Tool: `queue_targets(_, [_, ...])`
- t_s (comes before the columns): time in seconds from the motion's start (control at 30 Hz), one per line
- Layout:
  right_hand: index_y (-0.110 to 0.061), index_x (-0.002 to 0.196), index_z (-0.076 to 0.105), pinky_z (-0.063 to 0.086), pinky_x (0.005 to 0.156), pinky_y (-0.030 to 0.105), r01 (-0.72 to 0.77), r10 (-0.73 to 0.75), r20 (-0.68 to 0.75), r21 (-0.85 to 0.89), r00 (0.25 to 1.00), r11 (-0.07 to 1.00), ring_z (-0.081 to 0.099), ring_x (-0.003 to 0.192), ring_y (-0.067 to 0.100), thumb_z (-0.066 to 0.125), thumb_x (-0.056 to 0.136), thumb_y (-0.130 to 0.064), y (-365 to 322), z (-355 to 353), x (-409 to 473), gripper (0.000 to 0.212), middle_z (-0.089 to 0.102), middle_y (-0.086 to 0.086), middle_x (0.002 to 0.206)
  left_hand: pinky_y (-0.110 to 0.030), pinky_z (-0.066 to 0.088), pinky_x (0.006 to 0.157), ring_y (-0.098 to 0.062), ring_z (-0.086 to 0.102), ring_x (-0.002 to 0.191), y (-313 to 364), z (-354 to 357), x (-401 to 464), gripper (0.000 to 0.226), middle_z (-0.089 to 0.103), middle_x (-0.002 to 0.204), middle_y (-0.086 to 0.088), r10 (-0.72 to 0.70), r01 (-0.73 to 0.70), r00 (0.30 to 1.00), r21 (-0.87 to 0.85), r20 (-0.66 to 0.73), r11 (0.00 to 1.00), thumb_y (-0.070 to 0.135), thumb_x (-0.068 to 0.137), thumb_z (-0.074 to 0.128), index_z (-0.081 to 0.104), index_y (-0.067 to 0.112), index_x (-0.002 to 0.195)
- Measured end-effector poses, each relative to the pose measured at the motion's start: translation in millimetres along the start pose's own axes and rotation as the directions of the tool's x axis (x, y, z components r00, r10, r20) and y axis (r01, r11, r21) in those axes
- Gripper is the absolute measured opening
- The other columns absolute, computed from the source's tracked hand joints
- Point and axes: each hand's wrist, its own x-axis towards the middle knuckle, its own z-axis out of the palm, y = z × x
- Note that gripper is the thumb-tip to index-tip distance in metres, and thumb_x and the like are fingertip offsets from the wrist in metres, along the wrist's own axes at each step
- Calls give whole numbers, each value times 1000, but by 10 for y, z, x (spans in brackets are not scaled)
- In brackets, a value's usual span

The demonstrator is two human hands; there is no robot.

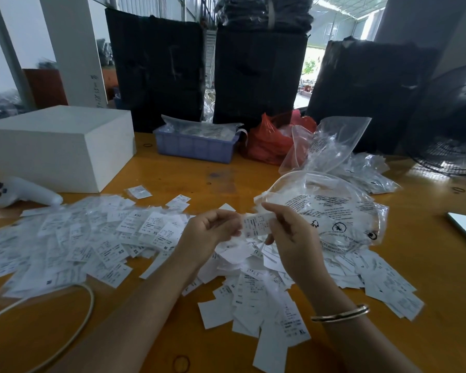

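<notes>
Both hands pinch one small sheaf of white size labels above a table littered with more

The left hand [213, 230] has its fingers curled round one end of the label sheaf [256, 224], and the right hand [293, 238] grasps the other end. The sheaf bridges the gap between the two sets of fingertips, lifted off the wooden table [199, 179]. Directly under the fingers, and spreading far out to the left of the left fingers, lie the loose labels [92, 238]. Just beyond the right fingers sits a clear printed bag [334, 211], its mouth close to them, though whether they touch it cannot be told. Well beyond the fingertips stand a blue tray [194, 146] and a red bag [269, 141], with a white box [57, 146] far off past the left fingers; a bangle [339, 313] circles the right wrist
</notes>
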Motion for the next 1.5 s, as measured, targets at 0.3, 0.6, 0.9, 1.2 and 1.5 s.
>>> queue_targets(0.3, [-26, 115, 57, 43, 55, 6, -97, 92, 76, 65, 993, 993, 63, 59, 3, 62, 88, -8, 19, 114, -50, 33, 65, -7, 67, -13, 49, 58, -2, 63, 63, -14, 37, 9, 2, 70, 68, 9, -43, 39, 999, 133, 25, 990, 19, 82, 70, 72, 20, 81])
queue_targets(0.6, [-33, 78, 65, 43, 59, 11, -138, 134, 185, 9, 974, 990, 59, 66, -1, 64, 86, -11, 28, 217, -74, 23, 65, -16, 74, -15, 52, 60, -1, 66, 66, -16, 27, 22, 12, 72, 70, 10, -35, 39, 999, 125, -28, 991, 15, 84, 69, 72, 23, 76])
queue_targets(0.9, [-37, 93, 63, 40, 49, 12, -196, 185, -263, -15, 947, 981, 48, 56, -1, 52, 93, -15, 254, -276, 470, 24, 67, -6, 91, -12, 42, 54, 6, 59, 77, 72, -210, 70, 6, 64, 80, 23, 137, 27, 917, 399, -375, 917, 37, 82, 71, 65, 35, 83])
queue_targets(1.2, [-4, 94, 63, 42, 73, 28, -279, 562, 58, -823, 825, 495, 53, 80, 24, 50, 93, -23, 1014, -650, 926, 23, 63, 13, 101, -14, 41, 56, -5, 52, 77, -89, -398, 129, 24, 57, 87, 8, 314, 21, 908, 777, -278, 629, 17, 81, 74, 65, 19, 104])
queue_targets(1.5, [-10, 89, 67, 45, 87, 35, -244, 455, -14, -858, 890, 452, 62, 85, 28, 52, 88, -9, 989, -557, 874, 15, 67, 9, 91, -20, 41, 76, -15, 52, 103, -120, -394, 126, 32, 59, 113, 2, 308, 57, 937, 941, -166, 334, 27, 81, 74, 64, 23, 112])
